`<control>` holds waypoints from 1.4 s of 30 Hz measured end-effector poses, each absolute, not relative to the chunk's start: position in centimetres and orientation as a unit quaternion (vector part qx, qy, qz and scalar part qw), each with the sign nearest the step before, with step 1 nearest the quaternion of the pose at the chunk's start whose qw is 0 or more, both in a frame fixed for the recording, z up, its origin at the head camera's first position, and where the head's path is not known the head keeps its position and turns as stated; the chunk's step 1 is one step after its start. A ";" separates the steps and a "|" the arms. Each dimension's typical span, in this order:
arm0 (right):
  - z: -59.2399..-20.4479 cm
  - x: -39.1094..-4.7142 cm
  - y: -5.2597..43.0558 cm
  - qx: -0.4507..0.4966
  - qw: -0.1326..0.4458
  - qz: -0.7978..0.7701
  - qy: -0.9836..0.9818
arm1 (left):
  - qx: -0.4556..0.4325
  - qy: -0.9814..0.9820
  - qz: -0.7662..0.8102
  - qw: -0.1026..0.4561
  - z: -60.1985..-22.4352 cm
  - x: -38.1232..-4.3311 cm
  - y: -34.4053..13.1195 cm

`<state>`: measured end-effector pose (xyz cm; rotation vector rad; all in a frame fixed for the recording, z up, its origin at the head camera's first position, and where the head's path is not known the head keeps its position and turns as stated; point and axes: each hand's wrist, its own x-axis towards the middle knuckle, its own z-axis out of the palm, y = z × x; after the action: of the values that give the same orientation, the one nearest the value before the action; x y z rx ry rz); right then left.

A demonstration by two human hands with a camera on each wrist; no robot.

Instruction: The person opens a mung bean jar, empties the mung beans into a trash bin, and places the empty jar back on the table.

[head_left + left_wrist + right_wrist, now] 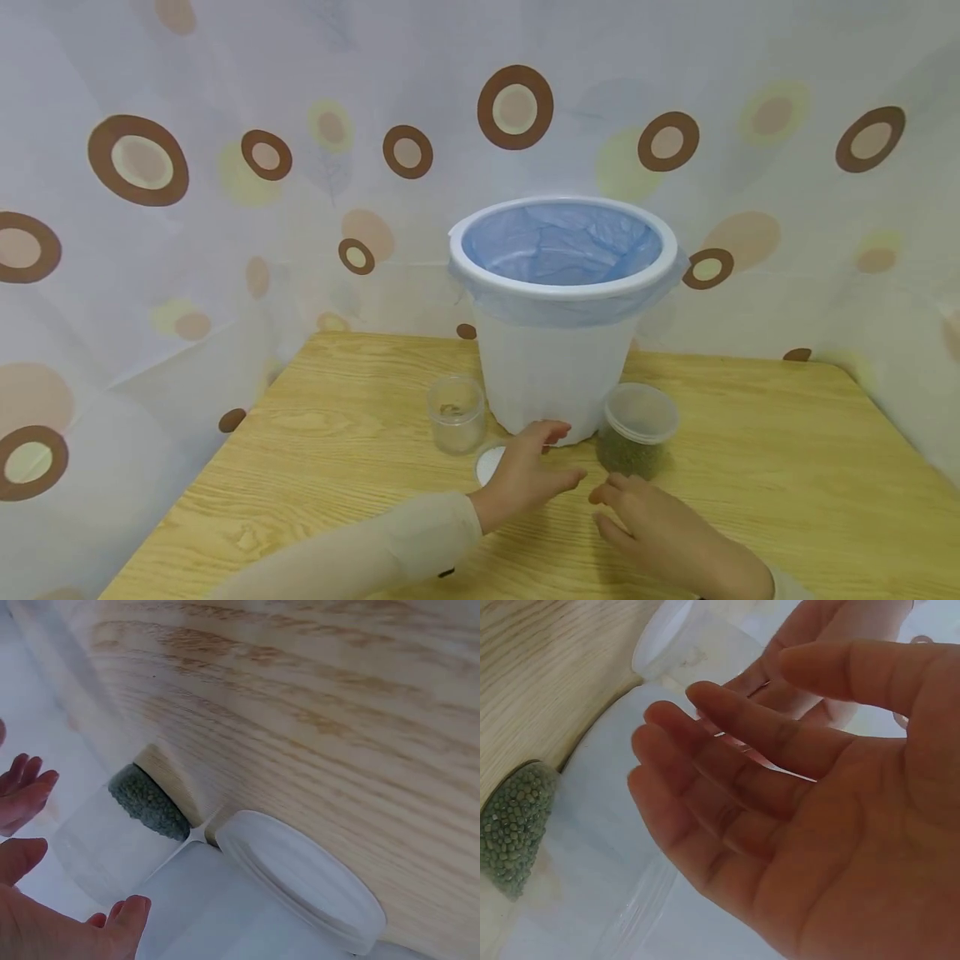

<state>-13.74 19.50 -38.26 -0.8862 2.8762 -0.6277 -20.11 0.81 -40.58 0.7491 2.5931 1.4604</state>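
Right hand (663, 529) and left hand (525, 473), both relaxed and empty, above the table (360, 492) before a white disc (489, 465), mung-bean jar (637, 437) and clear jar (456, 429), presumably set forward for reach, flanking the bag-lined bin (555, 358).

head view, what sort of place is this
Perhaps a makeshift filming corner: a wood-grain table, a circle-patterned backdrop behind it, and a white bin with a blue liner standing on top.

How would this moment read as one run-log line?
left hand: holds nothing | right hand: holds nothing, near green-bean jar | clear jar, white bin: on table
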 end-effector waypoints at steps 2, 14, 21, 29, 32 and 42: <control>-38.2 -13.6 19.6 -0.296 0.038 -0.199 0.934 | 0.238 0.853 0.461 0.053 -40.6 -20.3 1.5; -38.5 -13.1 19.3 -0.329 0.100 -0.208 0.916 | 0.229 0.898 0.370 0.070 -41.5 -21.5 5.4; -38.6 -13.0 19.2 -0.331 0.099 -0.185 0.920 | 0.229 0.913 0.335 0.041 -41.5 -21.6 7.4; -38.5 -12.9 19.1 -0.323 0.126 -0.183 0.920 | 0.185 0.915 0.354 0.053 -41.6 -21.6 8.7; -38.5 -13.0 19.1 -0.327 0.126 -0.183 0.919 | 0.179 0.914 0.360 0.054 -41.7 -21.6 9.0; -39.0 -13.0 19.4 -0.344 0.108 -0.191 0.913 | 0.198 0.934 0.296 0.026 -41.8 -21.6 9.7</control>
<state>-13.02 19.44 -39.03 -1.0118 2.6874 -0.5622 -21.59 9.69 -41.78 0.6130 2.8872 0.9149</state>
